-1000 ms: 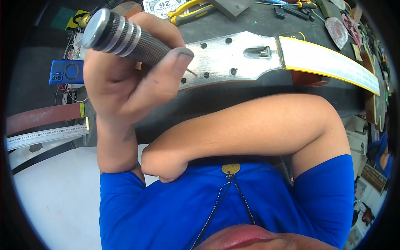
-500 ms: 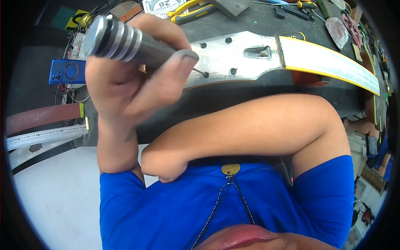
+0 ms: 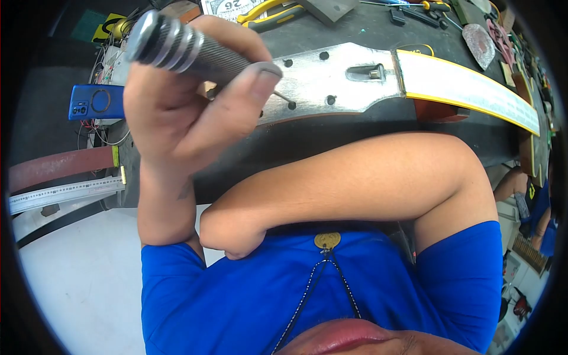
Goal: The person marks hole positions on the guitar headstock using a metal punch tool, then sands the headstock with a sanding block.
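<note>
My left hand (image 3: 195,112) is closed around a hand tool with a knurled, ringed metal handle (image 3: 195,53) and a thin shaft. The shaft's tip meets a peg hole in a guitar headstock (image 3: 313,80); how deep it sits cannot be made out. Bare silvery-grey, the headstock has several peg holes and a slot with a truss rod end (image 3: 375,73). Its yellow-edged neck (image 3: 467,86) runs right, the top covered by a pale strip. My right hand (image 3: 234,231) is bent in against my blue shirt near my left elbow, its fingers hidden.
Yellow-black pliers (image 3: 275,15) and a dark block (image 3: 328,9) lie behind the headstock. To the left are a blue phone (image 3: 97,102), wires and a steel ruler (image 3: 68,193). A reddish support (image 3: 438,112) sits beneath the neck. Another person's arm (image 3: 513,182) shows far right.
My left hand and the tool's handle have shifted slightly up and to the right, while the tip stays at the same hole. The other person at far right has moved a little.
</note>
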### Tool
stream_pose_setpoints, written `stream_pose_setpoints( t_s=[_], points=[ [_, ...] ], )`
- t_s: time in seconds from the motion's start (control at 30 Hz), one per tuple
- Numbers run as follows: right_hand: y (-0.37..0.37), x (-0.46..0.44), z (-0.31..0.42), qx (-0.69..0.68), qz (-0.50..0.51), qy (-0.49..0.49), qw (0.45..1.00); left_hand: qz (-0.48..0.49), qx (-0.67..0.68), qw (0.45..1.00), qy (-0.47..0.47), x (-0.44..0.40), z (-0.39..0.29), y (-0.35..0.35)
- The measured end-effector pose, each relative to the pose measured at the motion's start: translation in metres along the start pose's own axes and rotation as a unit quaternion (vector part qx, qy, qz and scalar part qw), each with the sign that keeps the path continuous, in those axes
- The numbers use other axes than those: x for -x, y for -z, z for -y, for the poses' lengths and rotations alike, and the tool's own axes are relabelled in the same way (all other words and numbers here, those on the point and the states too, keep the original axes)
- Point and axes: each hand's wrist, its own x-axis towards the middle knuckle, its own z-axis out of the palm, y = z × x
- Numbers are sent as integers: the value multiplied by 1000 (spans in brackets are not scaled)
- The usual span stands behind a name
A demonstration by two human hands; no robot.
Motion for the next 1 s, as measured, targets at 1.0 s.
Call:
stream_pose_setpoints(
  t_s=[1.0],
  points=[
    [5, 3, 2, 14, 32, 6, 999, 6, 22, 998, -59, -12, -2, -24]
  ],
)
